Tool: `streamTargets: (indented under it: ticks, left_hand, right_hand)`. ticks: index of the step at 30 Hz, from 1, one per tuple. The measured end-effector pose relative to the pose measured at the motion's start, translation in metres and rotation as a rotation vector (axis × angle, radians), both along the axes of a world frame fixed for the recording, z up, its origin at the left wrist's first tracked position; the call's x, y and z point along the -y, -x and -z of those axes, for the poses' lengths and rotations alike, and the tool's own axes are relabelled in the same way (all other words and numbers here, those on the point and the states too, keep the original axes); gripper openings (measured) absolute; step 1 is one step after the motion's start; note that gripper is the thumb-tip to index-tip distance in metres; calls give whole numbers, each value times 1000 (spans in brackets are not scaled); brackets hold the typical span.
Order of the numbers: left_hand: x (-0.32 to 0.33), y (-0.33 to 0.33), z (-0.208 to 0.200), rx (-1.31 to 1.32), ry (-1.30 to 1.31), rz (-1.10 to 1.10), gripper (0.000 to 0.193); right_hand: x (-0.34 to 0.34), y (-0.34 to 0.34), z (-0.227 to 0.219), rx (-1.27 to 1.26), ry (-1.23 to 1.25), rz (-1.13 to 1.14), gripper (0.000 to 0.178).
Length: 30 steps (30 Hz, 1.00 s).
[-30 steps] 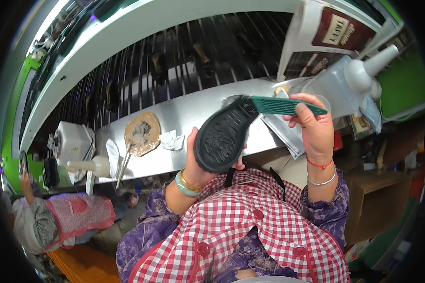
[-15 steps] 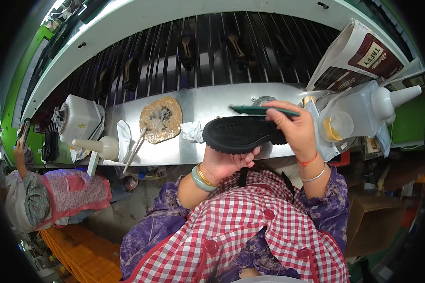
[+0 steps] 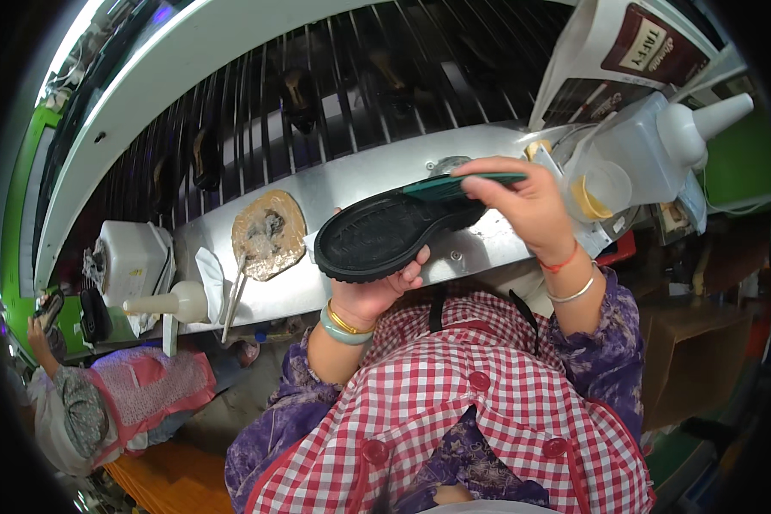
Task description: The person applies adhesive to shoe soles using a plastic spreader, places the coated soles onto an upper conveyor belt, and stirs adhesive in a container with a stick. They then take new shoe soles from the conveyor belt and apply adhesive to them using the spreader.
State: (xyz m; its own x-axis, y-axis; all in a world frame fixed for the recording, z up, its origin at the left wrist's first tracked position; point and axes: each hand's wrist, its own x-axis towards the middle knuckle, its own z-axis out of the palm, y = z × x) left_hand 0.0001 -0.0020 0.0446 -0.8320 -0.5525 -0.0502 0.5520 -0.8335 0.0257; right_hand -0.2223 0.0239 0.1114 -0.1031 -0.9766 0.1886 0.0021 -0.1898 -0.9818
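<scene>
Shiny metal table (image 3: 497, 244) across mid-frame, black shoe sole (image 3: 377, 236) around center: left hand (image 3: 371, 296) cradles it from below, right hand (image 3: 527, 206) pinches a flat green strip (image 3: 433, 186) over the sole's narrower end.

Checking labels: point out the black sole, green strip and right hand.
Black sole (image 3: 392, 230): head view, recessed face.
Green strip (image 3: 439, 185): head view, exposed stretch.
Right hand (image 3: 529, 203): head view, thumb side.
</scene>
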Motion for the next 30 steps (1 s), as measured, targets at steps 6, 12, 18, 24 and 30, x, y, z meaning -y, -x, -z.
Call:
streamTargets:
  ticks: [6, 12, 18, 24, 30]
  left_hand:
    - [-4, 1, -2, 18, 25, -9, 86]
    - [-14, 8, -14, 92, 50, -16, 85]
    - [-24, 25, -28, 103, 186, 79, 80]
    - [-33, 30, 10, 419, 519, 40, 83]
    - [-38, 33, 19, 549, 688, 41, 88]
  right_hand:
    - [-3, 34, 7, -48, -92, 228, 17]
    - [-14, 53, 21, -142, -134, 306, 16]
    - [-23, 48, 24, -204, 34, 408, 11]
    - [-27, 31, 28, -6, 113, 484, 14]
    - [-18, 14, 48, -51, 91, 537, 12]
